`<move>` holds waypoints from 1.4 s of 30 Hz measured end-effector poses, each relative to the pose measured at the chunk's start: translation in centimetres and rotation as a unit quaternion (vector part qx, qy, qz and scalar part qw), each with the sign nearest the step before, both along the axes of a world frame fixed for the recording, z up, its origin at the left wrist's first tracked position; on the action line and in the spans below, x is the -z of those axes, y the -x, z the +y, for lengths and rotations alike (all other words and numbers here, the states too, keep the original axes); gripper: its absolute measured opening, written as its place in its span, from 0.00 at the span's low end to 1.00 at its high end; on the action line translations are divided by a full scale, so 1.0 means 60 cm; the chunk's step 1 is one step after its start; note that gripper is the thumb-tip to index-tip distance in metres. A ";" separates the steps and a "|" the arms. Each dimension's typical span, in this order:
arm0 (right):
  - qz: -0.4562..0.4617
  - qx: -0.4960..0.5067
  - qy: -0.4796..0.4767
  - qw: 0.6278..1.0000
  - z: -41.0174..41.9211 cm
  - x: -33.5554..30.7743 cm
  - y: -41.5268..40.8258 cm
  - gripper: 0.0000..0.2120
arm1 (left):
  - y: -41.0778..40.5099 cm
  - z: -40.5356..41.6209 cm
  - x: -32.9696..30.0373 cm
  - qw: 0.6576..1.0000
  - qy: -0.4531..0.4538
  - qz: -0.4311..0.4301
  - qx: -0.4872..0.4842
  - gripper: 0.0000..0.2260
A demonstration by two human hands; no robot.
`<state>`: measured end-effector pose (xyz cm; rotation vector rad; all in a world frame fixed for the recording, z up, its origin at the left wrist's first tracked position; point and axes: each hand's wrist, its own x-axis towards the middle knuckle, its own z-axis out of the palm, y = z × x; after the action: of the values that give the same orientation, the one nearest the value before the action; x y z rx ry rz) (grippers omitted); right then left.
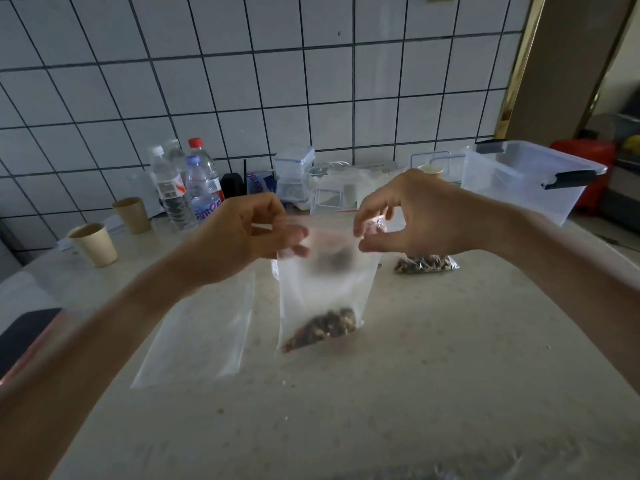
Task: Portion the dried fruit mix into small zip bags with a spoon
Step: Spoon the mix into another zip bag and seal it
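Two bare arms reach forward over a pale speckled surface (398, 393). Near the left arm an empty clear bag (204, 327) lies flat on the surface. At the far left edge there is a dark flat thing, but it is too cut off to tell what it is.

In the middle, a small zip bag (325, 289) hangs upright in the air, held up by both hands. A little heap of dried fruit mix (322, 329) sits in the bottom of it, mostly in the lower left corner. A dark blur shows through the top part of the bag, and it is too fuzzy to name.

The left hand (242, 233) pinches the top left corner of the zip bag between thumb and fingers. The right hand (412, 220) has its thumb and first finger curled close at the top right corner, and it seems to pinch the edge there. The top of the bag is blurry, so you cannot tell if the zip is closed.

Just past the right hand, a filled bag (426, 264) of the same mix lies on its side on the surface.

Farther back on the left stand two paper cups (93, 244). Behind them are a few water bottles (194, 188). In the middle at the back are a small clear box (294, 168) and a pile of spare bags (341, 192). On the right sits a big clear tub (519, 178) with dark clips. A wall of white tiles (277, 81) rises behind it all.
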<state>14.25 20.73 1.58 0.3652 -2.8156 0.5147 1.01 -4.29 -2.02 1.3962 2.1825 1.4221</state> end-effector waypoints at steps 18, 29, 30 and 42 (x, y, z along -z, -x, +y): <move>0.006 0.103 0.443 0.891 -0.006 0.242 0.049 0.44 | -0.022 0.033 0.234 0.956 -0.110 -0.228 -0.149 0.09; -0.071 0.112 0.593 0.794 -0.034 0.273 0.039 0.06 | -0.035 0.084 0.211 0.920 -0.204 -0.325 -0.079 0.12; -0.064 0.118 0.598 0.790 -0.029 0.274 0.034 0.05 | -0.033 0.086 0.217 0.928 -0.195 -0.310 -0.074 0.12; 0.076 0.253 0.509 0.819 0.189 0.261 -0.001 0.07 | -0.020 0.073 0.286 0.968 0.074 0.218 -0.101 0.03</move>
<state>14.30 32.07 -14.08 -0.5160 -1.9355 1.5923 2.21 0.11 -19.21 1.5900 2.7058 1.0496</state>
